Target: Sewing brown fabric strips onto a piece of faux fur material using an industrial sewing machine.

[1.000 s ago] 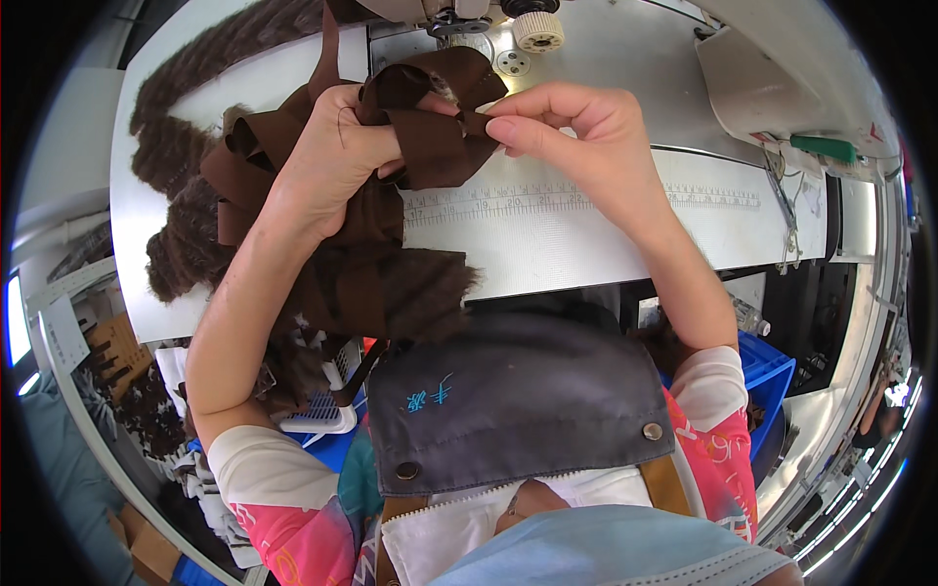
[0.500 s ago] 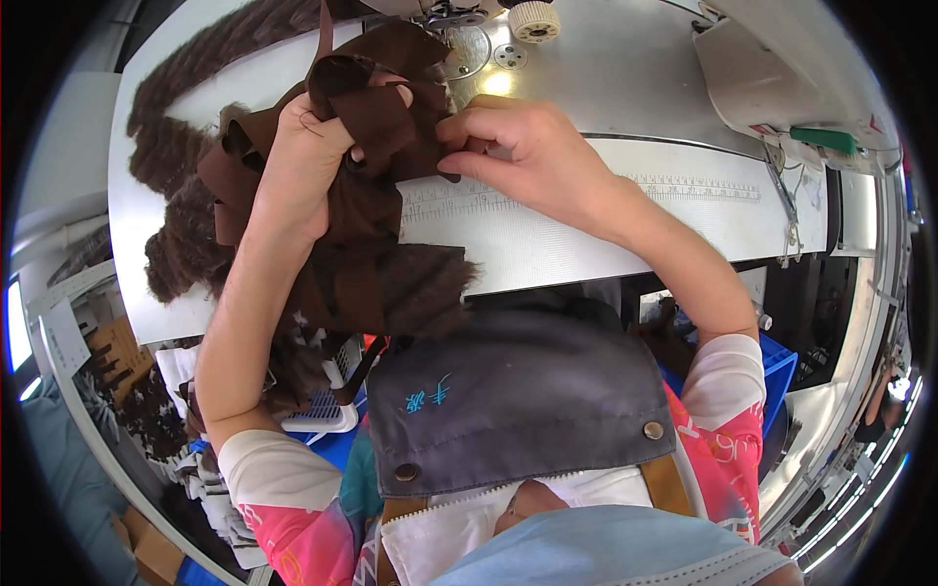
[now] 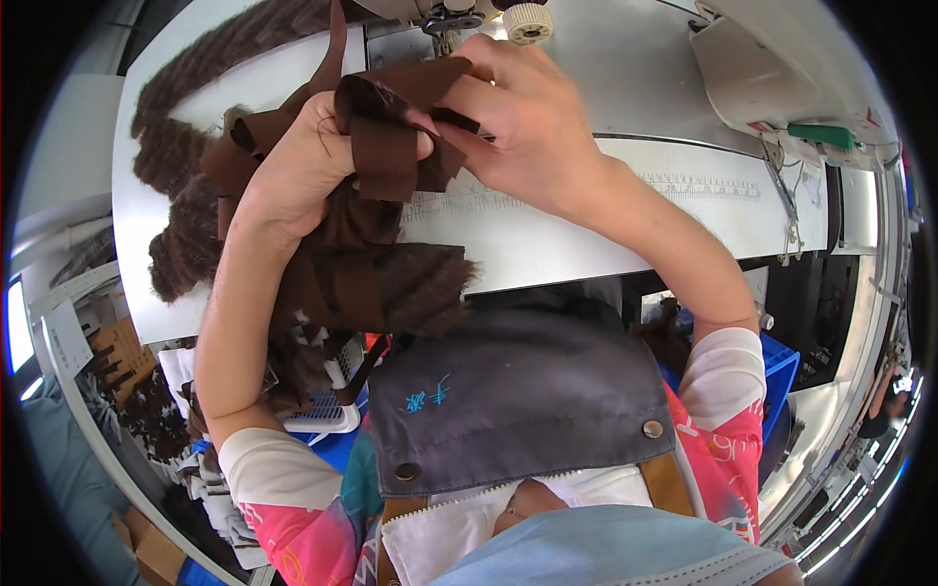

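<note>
My left hand is closed on a bunch of dark brown fabric strips, folded into loops, its thumb partly behind them. My right hand reaches over the upper right of the same bunch, fingers bent onto a folded strip and fingertips partly hidden by it. Brown fur pieces lie under and left of the fabric, with another furry piece hanging at the table's front edge. The sewing machine's presser area is just beyond my hands, beside a white knob.
The white worktable has a printed measuring scale and a metal plate. At right are the machine body, a green-handled tool and a blue crate. A white basket sits below left; a person is at far right.
My right hand has moved up toward the machine and onto the top of the fabric bunch. The top loop has shifted and folded over, while my left hand keeps its hold lower down.
</note>
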`<state>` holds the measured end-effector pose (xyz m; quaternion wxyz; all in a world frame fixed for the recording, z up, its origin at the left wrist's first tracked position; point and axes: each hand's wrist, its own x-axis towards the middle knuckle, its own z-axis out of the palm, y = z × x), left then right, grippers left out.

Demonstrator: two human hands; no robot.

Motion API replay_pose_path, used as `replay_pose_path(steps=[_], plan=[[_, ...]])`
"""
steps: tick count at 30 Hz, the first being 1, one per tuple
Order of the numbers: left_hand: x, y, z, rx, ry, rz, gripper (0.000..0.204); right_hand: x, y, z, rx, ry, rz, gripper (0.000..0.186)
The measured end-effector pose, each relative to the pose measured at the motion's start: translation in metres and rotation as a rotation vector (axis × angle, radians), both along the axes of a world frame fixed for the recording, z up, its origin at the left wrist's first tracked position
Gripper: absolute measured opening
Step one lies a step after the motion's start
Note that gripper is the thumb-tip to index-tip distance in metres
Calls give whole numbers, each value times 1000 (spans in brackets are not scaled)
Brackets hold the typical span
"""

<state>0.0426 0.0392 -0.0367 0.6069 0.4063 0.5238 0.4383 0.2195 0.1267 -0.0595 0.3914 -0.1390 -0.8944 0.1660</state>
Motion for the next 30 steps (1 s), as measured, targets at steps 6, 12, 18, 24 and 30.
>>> replay_pose_path(steps=[6, 12, 18, 24, 30], plan=[[-5, -4, -12, 52, -15, 219, 17, 11, 2, -5, -698, 66, 139, 8], [-7, -11, -16, 81, -380, 284, 22, 13, 0, -6, -1160, 150, 236, 9], [-3, -2, -23, 170, -13, 248, 24, 16, -2, -10, -1170, 237, 217, 12], [-3, 9, -8, 73, -170, 237, 26, 15, -5, -11, -914, 198, 169, 15], [13, 18, 2, -13, 21, 143, 22, 14, -5, -7, -459, 139, 52, 20]])
